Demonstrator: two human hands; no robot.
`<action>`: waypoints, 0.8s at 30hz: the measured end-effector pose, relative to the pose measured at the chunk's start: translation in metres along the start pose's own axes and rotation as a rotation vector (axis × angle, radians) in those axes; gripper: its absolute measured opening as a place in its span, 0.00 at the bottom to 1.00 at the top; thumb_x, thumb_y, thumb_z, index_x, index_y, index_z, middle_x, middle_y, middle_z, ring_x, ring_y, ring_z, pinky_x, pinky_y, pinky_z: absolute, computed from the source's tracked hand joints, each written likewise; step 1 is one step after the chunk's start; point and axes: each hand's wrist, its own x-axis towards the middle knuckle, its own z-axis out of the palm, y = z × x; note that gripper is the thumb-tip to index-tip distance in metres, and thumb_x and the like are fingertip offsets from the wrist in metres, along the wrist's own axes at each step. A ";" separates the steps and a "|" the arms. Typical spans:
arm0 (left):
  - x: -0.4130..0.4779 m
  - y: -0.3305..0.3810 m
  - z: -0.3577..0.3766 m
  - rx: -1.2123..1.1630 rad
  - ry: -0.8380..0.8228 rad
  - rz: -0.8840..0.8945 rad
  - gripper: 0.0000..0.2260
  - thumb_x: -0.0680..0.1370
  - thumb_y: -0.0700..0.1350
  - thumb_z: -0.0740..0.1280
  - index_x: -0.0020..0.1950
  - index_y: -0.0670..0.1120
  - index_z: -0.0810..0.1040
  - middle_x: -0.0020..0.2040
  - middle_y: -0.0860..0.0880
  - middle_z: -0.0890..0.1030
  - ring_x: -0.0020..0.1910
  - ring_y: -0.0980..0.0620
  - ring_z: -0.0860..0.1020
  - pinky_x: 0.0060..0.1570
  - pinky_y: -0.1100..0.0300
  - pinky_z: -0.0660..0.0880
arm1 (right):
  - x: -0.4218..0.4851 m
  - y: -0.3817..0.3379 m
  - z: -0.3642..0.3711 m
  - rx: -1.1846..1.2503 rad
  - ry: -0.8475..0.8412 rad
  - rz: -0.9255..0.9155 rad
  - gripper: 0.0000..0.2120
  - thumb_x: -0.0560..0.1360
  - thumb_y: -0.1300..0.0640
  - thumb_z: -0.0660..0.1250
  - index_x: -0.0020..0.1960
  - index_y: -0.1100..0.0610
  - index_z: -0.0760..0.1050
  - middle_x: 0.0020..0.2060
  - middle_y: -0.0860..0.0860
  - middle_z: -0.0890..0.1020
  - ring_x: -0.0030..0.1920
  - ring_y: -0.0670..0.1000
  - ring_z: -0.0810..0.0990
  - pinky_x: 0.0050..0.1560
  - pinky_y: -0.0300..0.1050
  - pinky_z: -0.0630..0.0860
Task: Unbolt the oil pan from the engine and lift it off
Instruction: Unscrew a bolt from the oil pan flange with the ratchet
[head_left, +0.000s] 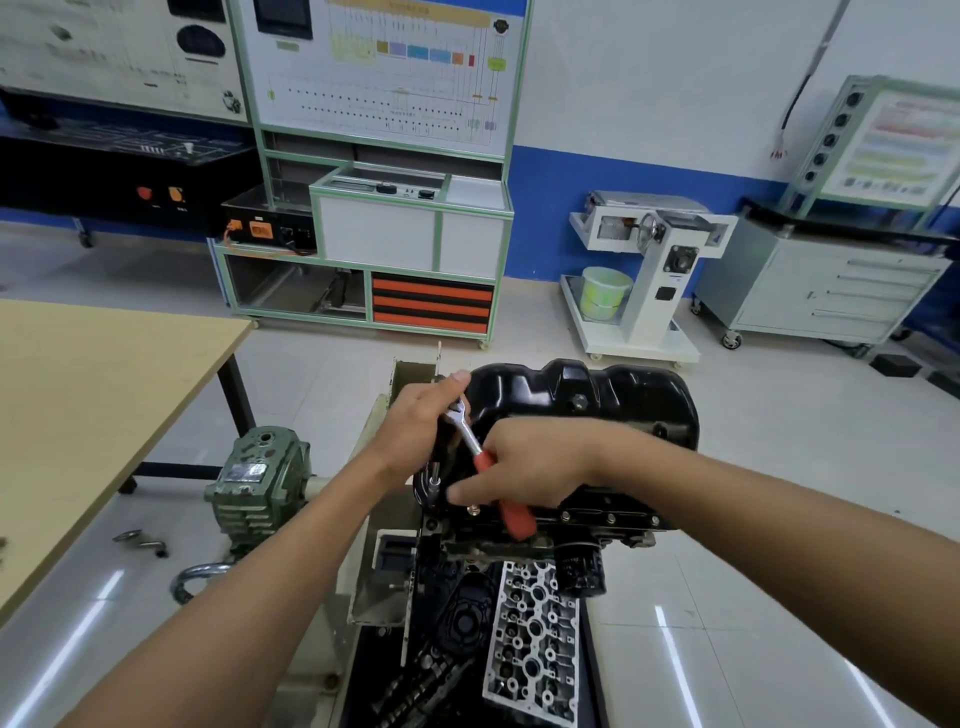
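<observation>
We see the oil pan (636, 397) seated on top of the upturned engine (608, 512) at mid-view; it is glossy black pressed metal with rounded bulges, a plug (578, 401) on its near wall and small bolts (611, 518) showing along the near flange. Our left hand (415, 423) curls over the head of the ratchet (470, 436) at the pan's left end; our right hand (524, 467) grips its red handle, forefinger stretched leftward; a bare cylinder head (535, 623) lies below, and a wooden table (104, 395) stands to the left.
</observation>
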 end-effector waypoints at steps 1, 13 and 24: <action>0.000 0.000 -0.004 0.003 -0.032 0.008 0.25 0.77 0.59 0.62 0.35 0.38 0.76 0.30 0.43 0.73 0.30 0.47 0.71 0.35 0.57 0.69 | 0.000 0.005 -0.008 -0.076 -0.003 0.013 0.25 0.79 0.40 0.64 0.36 0.58 0.83 0.32 0.51 0.85 0.30 0.45 0.78 0.41 0.41 0.73; -0.002 -0.002 0.002 0.112 -0.383 0.040 0.31 0.78 0.63 0.58 0.30 0.37 0.71 0.27 0.46 0.73 0.29 0.54 0.72 0.36 0.71 0.69 | 0.048 0.034 -0.019 -0.332 0.599 -0.167 0.26 0.75 0.63 0.64 0.72 0.52 0.70 0.76 0.50 0.65 0.70 0.57 0.71 0.60 0.58 0.75; 0.009 -0.014 0.003 0.020 -0.035 -0.028 0.36 0.74 0.77 0.55 0.27 0.45 0.72 0.27 0.46 0.73 0.30 0.49 0.71 0.41 0.52 0.68 | -0.003 0.022 -0.018 -0.324 0.516 -0.038 0.21 0.74 0.39 0.68 0.31 0.54 0.75 0.25 0.47 0.73 0.34 0.50 0.78 0.36 0.46 0.75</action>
